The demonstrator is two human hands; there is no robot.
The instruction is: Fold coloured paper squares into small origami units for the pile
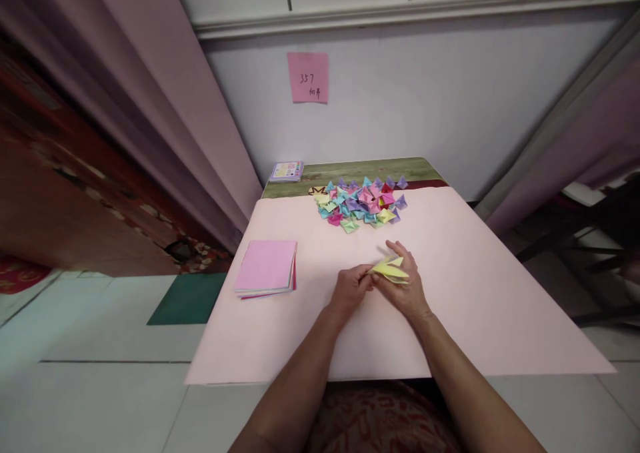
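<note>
Between my hands, above the pink table cover, is a yellow folded paper piece (389,269) with pointed flaps that spread toward the right. My left hand (352,285) is closed, its thumb and fingers pinching the left end of the paper. Under and behind it lies my right hand (407,286), its thumb pressed near the paper's lower left part and its other fingers raised behind. Beyond my hands sits a heap of small folded paper pieces (357,203) in blue, pink, purple, green, yellow and red. To the left lies a stack of square paper sheets (267,266), pink on top.
The pink cover (480,293) lies over a table with a green wood-patterned far edge (410,167). A small pile of printed cards (287,171) rests at the back left corner. A pink note (308,78) is stuck on the wall. Curtains (165,73) hang at the left side.
</note>
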